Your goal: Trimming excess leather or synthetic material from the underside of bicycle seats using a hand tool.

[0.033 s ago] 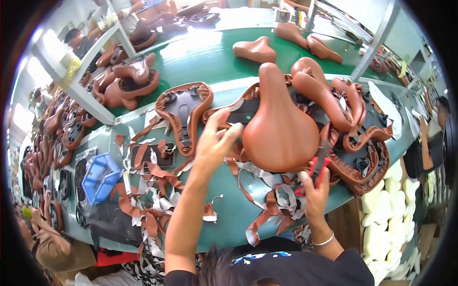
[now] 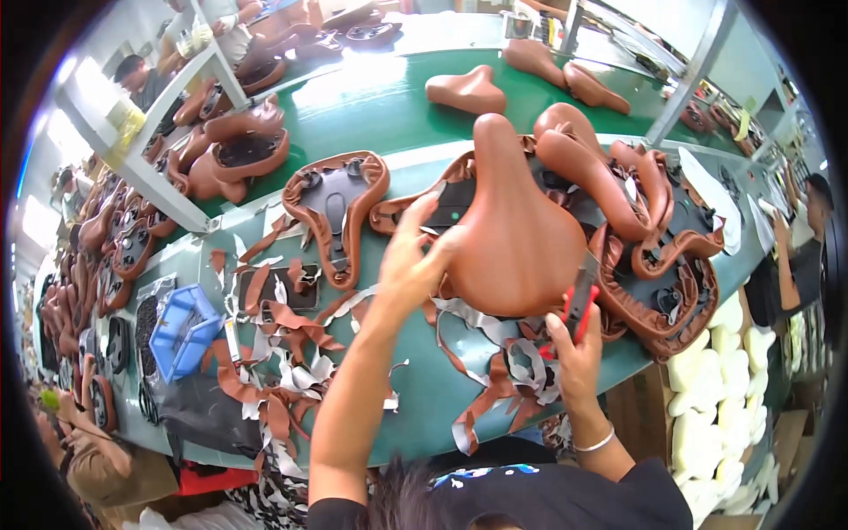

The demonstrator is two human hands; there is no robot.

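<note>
A brown bicycle saddle (image 2: 517, 238) stands top side up in front of me, its narrow nose pointing away. My left hand (image 2: 415, 265) is at its left edge, fingers spread, with the thumb touching or nearly touching the cover. In my right hand (image 2: 576, 358) is a red-and-black-handled hand tool (image 2: 580, 309) with a grey metal end, held close to the saddle's right rear edge. Its jaws are too blurred to make out, so the exact kind is unclear. An upturned saddle (image 2: 459, 193) with a dark base lies partly hidden behind the saddle.
Brown and white offcuts (image 2: 296, 353) litter the green table (image 2: 442, 397). Upturned saddles lie left (image 2: 338, 216) and right (image 2: 667, 300). A blue tray (image 2: 185, 331) sits left. Past the table runs a green conveyor (image 2: 371, 115) with saddles. Pale foam pads (image 2: 720, 389) are stacked right; co-workers are nearby.
My left hand has come right, toward the saddle's left edge, where it stood apart before. My right hand and the tool have shifted slightly left, and the tool points more upright.
</note>
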